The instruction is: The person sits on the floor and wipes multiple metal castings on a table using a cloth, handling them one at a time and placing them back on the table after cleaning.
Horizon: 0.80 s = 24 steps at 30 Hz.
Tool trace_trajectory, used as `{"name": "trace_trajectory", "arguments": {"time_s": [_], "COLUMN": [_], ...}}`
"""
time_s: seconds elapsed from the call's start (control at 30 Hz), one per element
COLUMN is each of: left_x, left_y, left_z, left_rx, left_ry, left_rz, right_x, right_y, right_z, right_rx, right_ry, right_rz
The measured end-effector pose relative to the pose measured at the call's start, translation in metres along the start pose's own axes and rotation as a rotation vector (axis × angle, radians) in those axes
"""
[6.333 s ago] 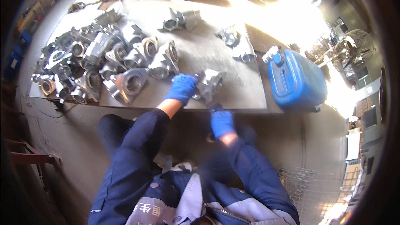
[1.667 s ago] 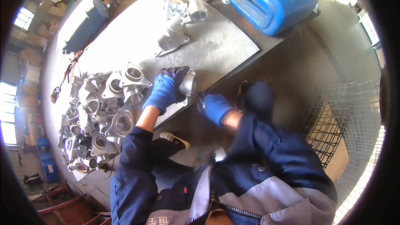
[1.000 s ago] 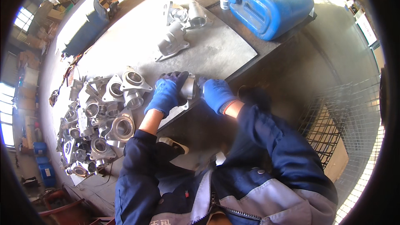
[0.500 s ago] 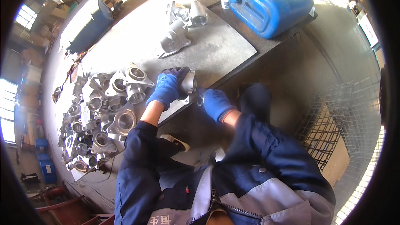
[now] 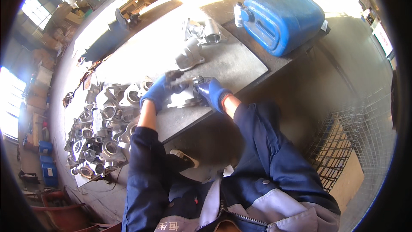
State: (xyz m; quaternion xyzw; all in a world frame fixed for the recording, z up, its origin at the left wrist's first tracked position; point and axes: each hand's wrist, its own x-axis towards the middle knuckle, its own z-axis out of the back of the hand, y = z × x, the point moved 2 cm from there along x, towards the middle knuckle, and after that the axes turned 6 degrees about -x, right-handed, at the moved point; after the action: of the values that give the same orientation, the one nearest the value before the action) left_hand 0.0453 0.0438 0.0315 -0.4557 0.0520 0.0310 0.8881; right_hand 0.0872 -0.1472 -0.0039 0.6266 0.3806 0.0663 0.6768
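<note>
Both my hands wear blue gloves and grip one silver cast metal housing (image 5: 182, 94) near the front edge of the grey metal table (image 5: 231, 66). My left hand (image 5: 156, 92) clasps the housing's left side. On its right side sits my right hand (image 5: 210, 92). The fingers cover much of the part. A heap of several similar silver castings (image 5: 103, 124) lies just left of my left hand.
A blue plastic jerrycan (image 5: 281, 19) lies at the table's far right. Two or three more castings (image 5: 195, 41) stand in the middle back. A wire mesh crate (image 5: 352, 146) sits on the floor to the right. Small blue containers (image 5: 45, 163) stand far left.
My right hand has come back up from below the table edge onto the casting's right side. The left hand stays on the part.
</note>
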Motion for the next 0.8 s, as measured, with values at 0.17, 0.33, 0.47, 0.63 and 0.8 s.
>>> {"name": "trace_trajectory", "arguments": {"time_s": [0.17,0.33,0.47,0.63,0.8], "left_x": [-0.008,0.010,0.012,0.028,0.022], "left_y": [0.023,0.037,0.022,0.031,0.033], "left_z": [-0.043,-0.073,-0.072,-0.079,-0.083], "left_rx": [0.321,0.401,0.482,0.529,0.536], "left_ry": [-0.108,-0.461,-0.479,-0.543,-0.632], "left_rz": [-0.152,-0.049,-0.110,-0.130,-0.206], "right_x": [0.012,0.028,0.036,0.041,0.034], "right_y": [0.010,-0.016,-0.012,-0.014,-0.025], "right_z": [0.033,0.080,0.066,0.053,0.049], "right_rx": [0.093,-1.149,-1.388,-1.484,-1.344], "right_ry": [0.126,-0.237,-0.368,-0.434,-0.380], "right_rz": [-0.152,0.274,0.391,0.281,0.292]}}
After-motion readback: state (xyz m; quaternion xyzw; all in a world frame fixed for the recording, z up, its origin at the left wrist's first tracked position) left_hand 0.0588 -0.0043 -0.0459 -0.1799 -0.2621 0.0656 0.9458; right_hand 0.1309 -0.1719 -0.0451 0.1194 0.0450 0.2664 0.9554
